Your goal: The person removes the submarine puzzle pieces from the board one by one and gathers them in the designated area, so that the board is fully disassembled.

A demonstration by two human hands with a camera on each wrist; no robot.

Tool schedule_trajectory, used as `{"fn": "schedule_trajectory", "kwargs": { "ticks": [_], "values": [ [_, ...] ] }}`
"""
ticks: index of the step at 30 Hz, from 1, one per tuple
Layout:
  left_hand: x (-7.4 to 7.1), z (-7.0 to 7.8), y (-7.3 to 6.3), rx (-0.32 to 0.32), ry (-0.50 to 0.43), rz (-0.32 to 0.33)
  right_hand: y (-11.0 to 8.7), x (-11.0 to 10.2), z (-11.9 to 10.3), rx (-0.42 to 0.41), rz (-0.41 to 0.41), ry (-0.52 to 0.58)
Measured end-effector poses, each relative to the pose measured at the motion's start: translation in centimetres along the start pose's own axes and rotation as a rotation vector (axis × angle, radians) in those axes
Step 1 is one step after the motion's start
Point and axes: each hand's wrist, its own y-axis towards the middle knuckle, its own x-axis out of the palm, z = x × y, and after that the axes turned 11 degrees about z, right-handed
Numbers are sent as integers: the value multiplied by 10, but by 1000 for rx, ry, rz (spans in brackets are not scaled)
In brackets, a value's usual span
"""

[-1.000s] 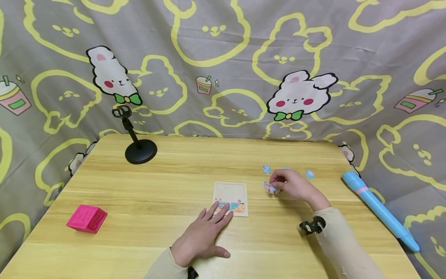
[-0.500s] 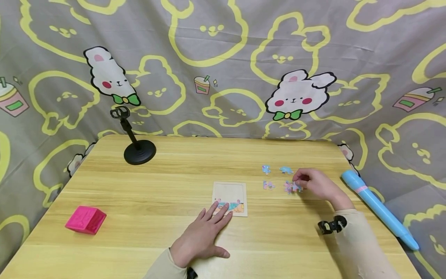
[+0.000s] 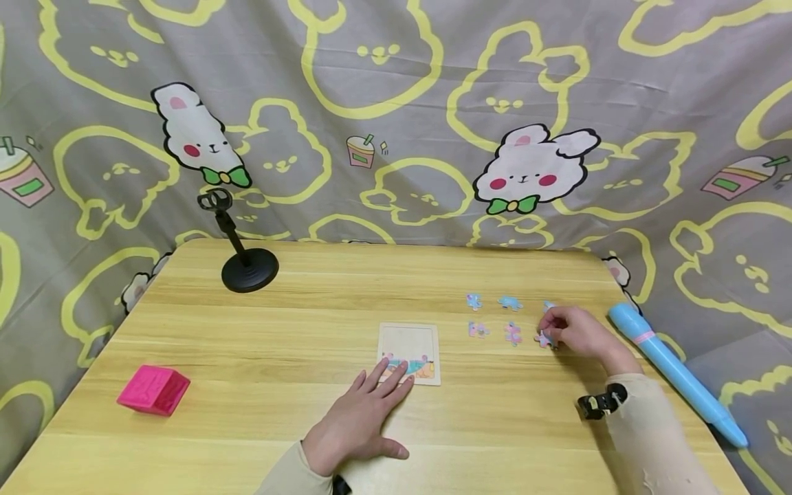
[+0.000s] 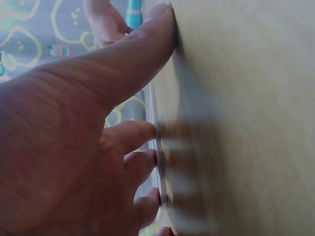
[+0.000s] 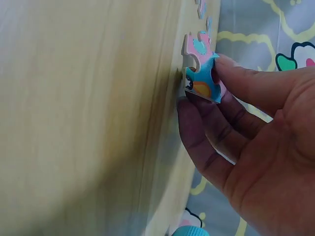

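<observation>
My right hand [image 3: 578, 333] pinches a jigsaw puzzle piece [image 5: 202, 76] in blue, pink and orange between thumb and fingers, close to the tabletop. Fingers hide part of it in the head view. Left of it lie loose puzzle pieces, among them a pink one [image 3: 513, 333] and another pink one [image 3: 478, 330]. Behind these are blue pieces [image 3: 510, 302], one partly covered by the right hand. My left hand [image 3: 361, 423] lies with fingers spread and fingertips on a square puzzle tray [image 3: 408, 339], whose near strip holds coloured pieces, partly covered by those fingertips.
On the wooden table [image 3: 278, 385] a pink cube [image 3: 155, 389] sits at the left. A black stand [image 3: 249, 269] rises at the back left. Along the right edge lies a blue microphone-shaped object [image 3: 674, 371]. A patterned curtain [image 3: 408, 185] hangs behind the table.
The right hand has travelled to the right along the front row of loose pieces, carrying a puzzle piece, which uncovers the pink pieces. My left hand stays put on the tray.
</observation>
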Motion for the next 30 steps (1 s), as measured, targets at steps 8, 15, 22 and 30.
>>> {"fn": "schedule_trajectory", "kwargs": {
  "ticks": [8, 15, 22, 30],
  "values": [
    [3, 2, -4, -3, -11, 1, -4, 0, 5, 21, 10, -34],
    [2, 0, -3, 2, -4, 16, -3, -4, 4, 35, 39, -125],
    [2, -1, -2, 0, -4, 13, -5, -7, 3, 29, 70, -173],
    [2, -2, -1, 3, 2, 15, -7, -6, -7, 36, 111, -194]
  ]
}}
